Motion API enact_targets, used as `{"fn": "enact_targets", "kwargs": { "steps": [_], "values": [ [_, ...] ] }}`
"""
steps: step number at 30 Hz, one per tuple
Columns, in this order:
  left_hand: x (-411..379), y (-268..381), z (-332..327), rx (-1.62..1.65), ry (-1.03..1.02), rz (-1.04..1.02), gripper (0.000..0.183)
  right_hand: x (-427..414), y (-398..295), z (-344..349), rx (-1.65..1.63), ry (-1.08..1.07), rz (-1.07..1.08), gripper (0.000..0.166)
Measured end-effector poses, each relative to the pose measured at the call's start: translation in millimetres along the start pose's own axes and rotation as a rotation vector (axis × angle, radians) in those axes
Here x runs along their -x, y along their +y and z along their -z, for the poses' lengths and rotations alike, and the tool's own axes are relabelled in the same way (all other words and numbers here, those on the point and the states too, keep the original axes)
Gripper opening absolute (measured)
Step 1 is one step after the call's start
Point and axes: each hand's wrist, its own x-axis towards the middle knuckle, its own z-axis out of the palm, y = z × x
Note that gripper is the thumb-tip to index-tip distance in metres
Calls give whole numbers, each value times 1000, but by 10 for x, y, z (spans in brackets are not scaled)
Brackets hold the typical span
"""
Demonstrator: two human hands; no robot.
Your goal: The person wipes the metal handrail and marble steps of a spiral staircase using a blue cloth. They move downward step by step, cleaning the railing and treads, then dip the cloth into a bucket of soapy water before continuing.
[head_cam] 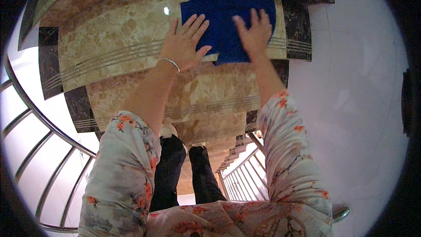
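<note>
A dark blue cloth [223, 10] lies spread over the right part of a marble stair tread, with uneven edges and a corner hanging past the tread's front. My left hand [184, 44] rests at the cloth's left edge, palm down, its fingers over the blue fabric and the thumb pointing right. A silver bangle [171, 62] circles that wrist. On the cloth's right part is my right hand [256, 33], palm down with fingers spread and slightly blurred. Neither hand grasps the fabric.
The brown-and-cream tread [121, 36] has dark end bands and grooved lines near its front edge. Lower steps [210, 89] descend towards my feet. Metal railings [49, 128] curve along the left, with another railing [245, 177] below. A white wall [355, 89] borders the right.
</note>
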Motion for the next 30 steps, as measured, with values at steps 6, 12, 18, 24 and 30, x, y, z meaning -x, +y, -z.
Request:
{"fn": "enact_targets", "kwargs": {
  "steps": [6,12,18,24,30],
  "values": [
    [-10,-127,-101,-9,275,464,51,-268,-1155,-407,-344,-95,450,44],
    [-110,-75,12,-126,160,387,61,-701,-661,-537,-352,-161,414,49],
    [-101,-24,69,-131,-2,275,70,-460,777,-99,9,39,2,69],
    [-101,-94,-20,-135,24,303,61,-480,136,-244,21,-12,-72,63],
    [-111,-94,14,-255,-113,343,58,-125,-870,-227,-417,-101,243,40]
  ]
}}
